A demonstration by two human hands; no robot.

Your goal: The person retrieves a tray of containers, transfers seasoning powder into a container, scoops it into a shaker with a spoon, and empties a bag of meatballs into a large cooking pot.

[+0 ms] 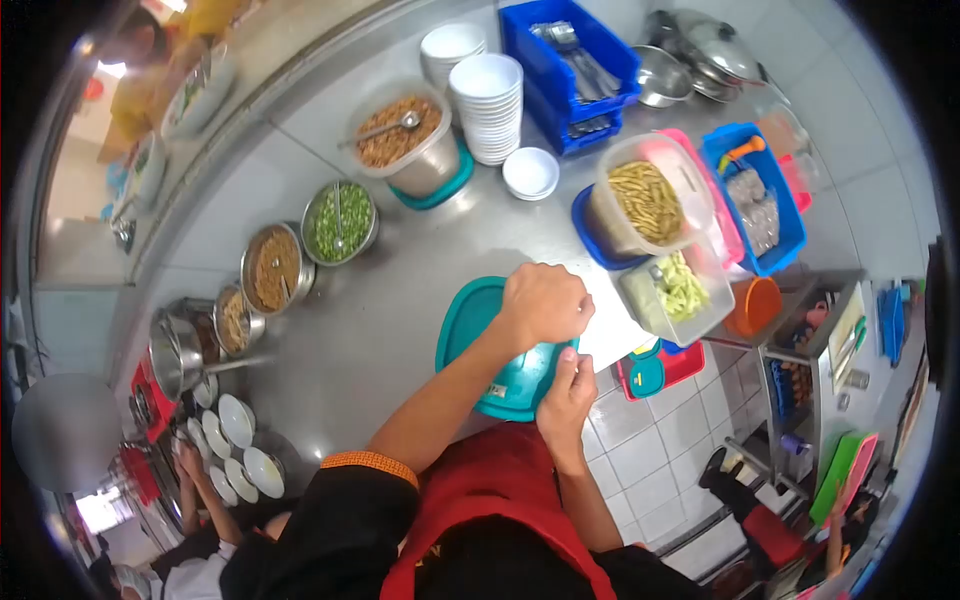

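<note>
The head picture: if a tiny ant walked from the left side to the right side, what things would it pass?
Metal pot → bowl of brown food → bowl of chopped greens → teal lid → tub of yellow-green pieces → blue basket.

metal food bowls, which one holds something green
The metal bowl nearest the brown-filled tub; only it shows green, the other food bowls look brownish inside.

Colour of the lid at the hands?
Teal; the lid shows in the head view, the only one.
</note>
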